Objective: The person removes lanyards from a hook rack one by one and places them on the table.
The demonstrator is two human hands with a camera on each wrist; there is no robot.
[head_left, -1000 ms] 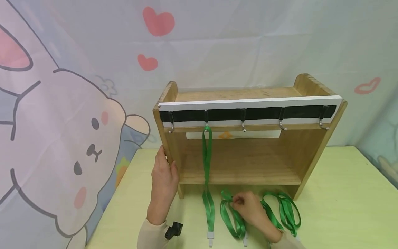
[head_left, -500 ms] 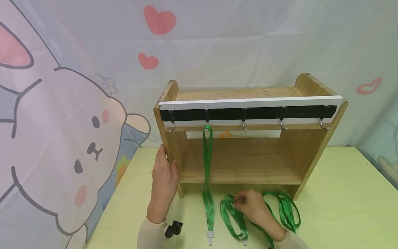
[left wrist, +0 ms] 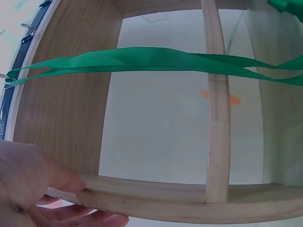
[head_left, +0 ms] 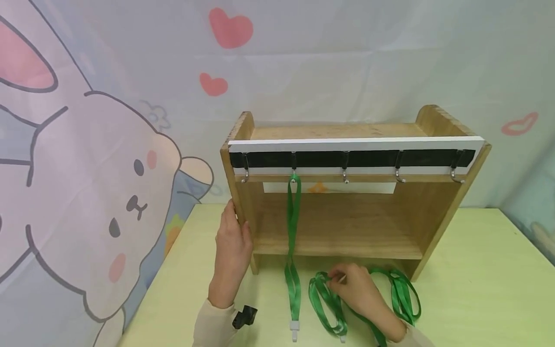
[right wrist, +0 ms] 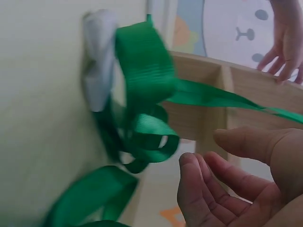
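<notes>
One coiled green lanyard [head_left: 334, 304], nearer the right hand [head_left: 358, 289].
It lies front-to-back between the tabletop's [head_left: 481, 274] side edges, left of that hand's parted thumb and fingertips; the left hand [head_left: 232, 246], well apart, grips a wooden shelf [head_left: 338, 226].

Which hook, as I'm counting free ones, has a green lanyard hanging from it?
The hook second from the left in the head view; a green lanyard loops over it, while the other four hooks hold nothing.
</notes>
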